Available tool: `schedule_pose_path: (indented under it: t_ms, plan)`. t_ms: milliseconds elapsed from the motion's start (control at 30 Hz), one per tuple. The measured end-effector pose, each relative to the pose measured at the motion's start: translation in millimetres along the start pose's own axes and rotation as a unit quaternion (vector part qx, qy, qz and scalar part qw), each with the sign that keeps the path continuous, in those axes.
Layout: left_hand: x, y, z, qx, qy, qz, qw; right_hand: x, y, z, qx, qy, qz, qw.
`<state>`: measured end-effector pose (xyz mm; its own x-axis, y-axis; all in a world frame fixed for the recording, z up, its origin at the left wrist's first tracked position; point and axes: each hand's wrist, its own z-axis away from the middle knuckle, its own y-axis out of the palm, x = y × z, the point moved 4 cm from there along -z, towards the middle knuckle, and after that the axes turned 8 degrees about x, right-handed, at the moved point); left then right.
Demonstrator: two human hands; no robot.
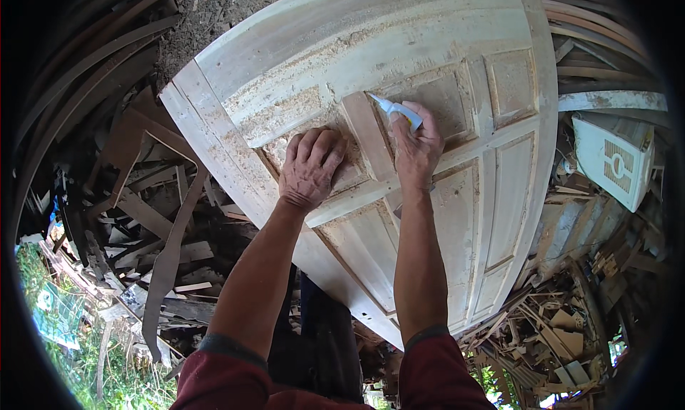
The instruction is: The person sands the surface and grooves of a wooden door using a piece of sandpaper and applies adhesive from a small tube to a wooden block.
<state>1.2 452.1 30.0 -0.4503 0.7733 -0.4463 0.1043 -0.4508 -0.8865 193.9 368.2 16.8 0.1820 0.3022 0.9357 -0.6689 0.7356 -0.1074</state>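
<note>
A pale wooden panelled door [457,42] lies in front of me, with sawdust and shavings over its upper part. My right hand [416,146] is closed around a small white glue bottle [407,115]. Its thin nozzle points up and left, the tip close to the top of a short upright rail [367,135] between two panels. My left hand [312,166] rests on the sawdusty panel left of that rail. Its fingers are curled down, and their tips are hidden, so anything in them cannot be made out.
Wood offcuts [171,253] are heaped on the left, with a bent board [168,274] among them. Long curved strips [592,24] lie at the upper right. A white box with a slatted round vent [614,160] stands right of the door, above more scrap wood [564,338].
</note>
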Motion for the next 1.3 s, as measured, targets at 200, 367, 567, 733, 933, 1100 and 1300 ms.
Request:
schedule_pose_path:
  t_ms: [200, 367, 567, 733, 933, 1100, 1300]
  plan:
    - [0.1, 0.4, 0.5, 0.003, -0.001, 0.001, 1.000, 4.5, -0.2, 0.8, -0.003, 0.008, 0.033, 0.999]
    - [-0.6, 0.8, -0.7, -0.001, 0.001, 0.000, 1.000, 5.6, -2.1, 0.5, -0.006, 0.021, 0.008, 1.000]
    - [1.5, 0.4, 0.5, -0.004, 0.004, 0.014, 1.000, 13.0, 5.7, 17.6, 0.021, 0.060, -0.146, 0.987]
    - [2.0, -1.6, -1.6, 0.011, -0.006, 0.016, 1.000, 12.4, 29.1, 40.4, 0.026, 0.045, -0.141, 0.989]
    - [22.9, -26.3, -21.7, 0.030, 0.060, -0.059, 0.996, 0.1, 26.1, 53.9, -0.011, 0.051, -0.157, 0.986]
    - [57.0, -48.3, -50.9, 0.047, 0.168, -0.120, 0.977, 0.9, 23.8, 50.9, -0.011, 0.037, -0.183, 0.982]
    - [81.6, -93.1, -90.0, -0.079, 0.034, -0.082, 0.993, 0.0, 29.2, 57.0, -0.010, 0.058, -0.166, 0.984]
